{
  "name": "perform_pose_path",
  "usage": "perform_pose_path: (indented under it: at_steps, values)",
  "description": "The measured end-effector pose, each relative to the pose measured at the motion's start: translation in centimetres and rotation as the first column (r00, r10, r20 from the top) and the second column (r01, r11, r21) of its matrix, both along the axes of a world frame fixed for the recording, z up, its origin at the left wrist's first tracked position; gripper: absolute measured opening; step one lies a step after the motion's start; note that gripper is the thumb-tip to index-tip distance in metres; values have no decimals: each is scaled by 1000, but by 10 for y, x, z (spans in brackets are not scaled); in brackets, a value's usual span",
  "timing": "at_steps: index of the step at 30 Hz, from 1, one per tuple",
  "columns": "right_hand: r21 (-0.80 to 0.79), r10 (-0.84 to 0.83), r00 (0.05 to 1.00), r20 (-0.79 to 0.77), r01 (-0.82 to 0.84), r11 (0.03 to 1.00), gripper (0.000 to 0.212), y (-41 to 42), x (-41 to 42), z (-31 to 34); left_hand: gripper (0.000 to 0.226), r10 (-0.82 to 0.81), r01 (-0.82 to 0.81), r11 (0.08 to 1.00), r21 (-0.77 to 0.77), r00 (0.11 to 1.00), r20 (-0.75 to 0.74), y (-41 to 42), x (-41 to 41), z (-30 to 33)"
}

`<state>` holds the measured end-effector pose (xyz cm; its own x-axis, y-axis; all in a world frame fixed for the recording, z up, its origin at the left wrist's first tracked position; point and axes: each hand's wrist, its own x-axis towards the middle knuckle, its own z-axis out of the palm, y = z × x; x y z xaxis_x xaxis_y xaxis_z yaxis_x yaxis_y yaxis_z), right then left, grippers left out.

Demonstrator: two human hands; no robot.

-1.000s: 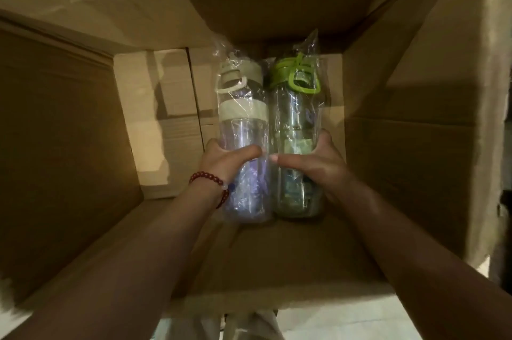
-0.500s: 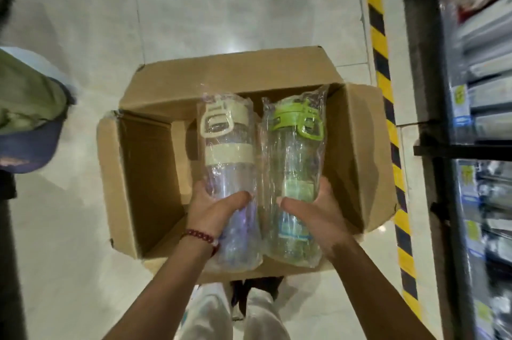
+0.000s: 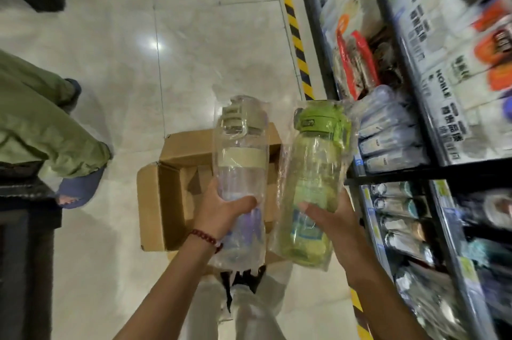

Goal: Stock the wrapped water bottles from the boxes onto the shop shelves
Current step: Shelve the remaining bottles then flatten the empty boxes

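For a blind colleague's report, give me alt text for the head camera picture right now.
Two hands each hold up a plastic-wrapped water bottle: left hand grips the beige-capped clear bottle, right hand the green bottle. An open cardboard box sits on the floor below; stocked shop shelves stand to the right.

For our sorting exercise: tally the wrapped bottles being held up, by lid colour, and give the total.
Beige-lidded bottle, in the left hand: 1
Green-lidded bottle, in the right hand: 1
Total: 2
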<state>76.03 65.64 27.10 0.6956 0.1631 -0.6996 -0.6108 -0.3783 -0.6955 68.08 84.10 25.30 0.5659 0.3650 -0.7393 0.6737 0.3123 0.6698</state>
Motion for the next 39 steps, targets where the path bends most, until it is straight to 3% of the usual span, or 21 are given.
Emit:
perform_pose_path:
  at_steps: [4, 7, 12, 15, 16, 18, 21, 22, 24, 26, 29, 32, 36, 39]
  values:
    - [149, -41, 996, 75, 30, 988, 72, -20, -23, 69, 68, -51, 46, 997, 65, 995, 86, -10, -9, 69]
    - [222, -89, 986, 143, 56, 973, 63, -32, -42, 113, 58, -74, 57, 993, 106, 985, 156, -18, -19, 118]
    - [216, -164, 972, 167, 126, 968, 63, -59, -79, 162, 86, -164, 125, 976, 178, 961, 222, -30, -45, 167]
    - [232, -235, 950, 205, 186, 955, 58, -74, -98, 182, 82, -229, 184, 964, 189, 940, 253, -41, -56, 188]
    - [235, -258, 941, 217, 206, 950, 60, -77, -105, 188, 74, -247, 203, 962, 185, 933, 260, -44, -59, 191]
    - [225, -288, 929, 232, 237, 945, 89, -82, -123, 197, 63, -310, 267, 946, 183, 910, 275, -50, -62, 198]
    - [238, -413, 876, 249, 358, 903, 115, -83, -155, 203, 69, -479, 427, 875, 227, 831, 282, -54, -59, 199]
    - [240, -453, 858, 243, 399, 885, 112, -82, -166, 205, 65, -520, 461, 852, 247, 800, 300, -54, -58, 200]
    - [245, -528, 813, 247, 474, 845, 79, -80, -190, 206, 59, -575, 504, 817, 280, 752, 322, -58, -56, 201]
    - [242, -588, 773, 240, 539, 807, 67, -79, -213, 210, 69, -627, 555, 779, 293, 705, 331, -65, -54, 198]
    - [210, -688, 688, 230, 656, 725, 73, -82, -257, 208, 89, -704, 651, 709, 270, 633, 322, -85, -60, 182]
    - [170, -785, 580, 218, 770, 615, 98, -83, -308, 206, 86, -773, 762, 618, 194, 543, 329, -114, -76, 181]
    - [178, -901, 373, 220, 893, 413, 65, -84, -366, 210, 58, -819, 866, 500, 19, 466, 334, -154, -111, 184]
    - [190, -961, 158, 228, 961, 203, 63, -87, -404, 212, 65, -846, 919, 390, -60, 384, 369, -179, -139, 192]
